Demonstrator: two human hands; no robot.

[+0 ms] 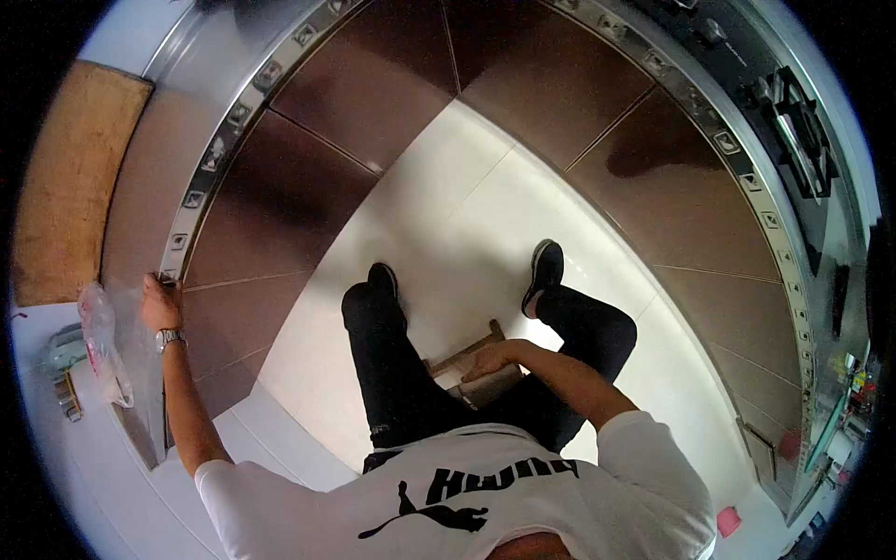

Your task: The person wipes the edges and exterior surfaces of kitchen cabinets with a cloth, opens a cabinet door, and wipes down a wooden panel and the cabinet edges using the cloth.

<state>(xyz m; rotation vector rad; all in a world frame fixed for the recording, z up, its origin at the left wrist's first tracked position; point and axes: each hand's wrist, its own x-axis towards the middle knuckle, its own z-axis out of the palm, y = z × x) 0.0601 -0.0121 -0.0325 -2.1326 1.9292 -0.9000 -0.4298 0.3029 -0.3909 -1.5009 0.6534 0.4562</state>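
My left hand (161, 301) is closed over the edge of the counter (175, 245) at the left, with a metal watch (170, 338) on its wrist. A clear plastic bag (105, 345) lies on the countertop beside it. Between my legs is a small wooden stool (487, 386). My right hand (489, 358) reaches down to it, and its fingers close on the front part of the seat. Part of the stool is covered by the hand and my thighs. My black shoes (546, 264) rest on the floor, one on each side.
Brown-fronted cabinets (271, 196) line both sides and meet ahead in a corner. Pale tiles (448, 215) make up the floor. A wooden board (75, 187) is on the left counter, a gas stove (798, 131) on the right one. A pink object (728, 521) lies low at the right.
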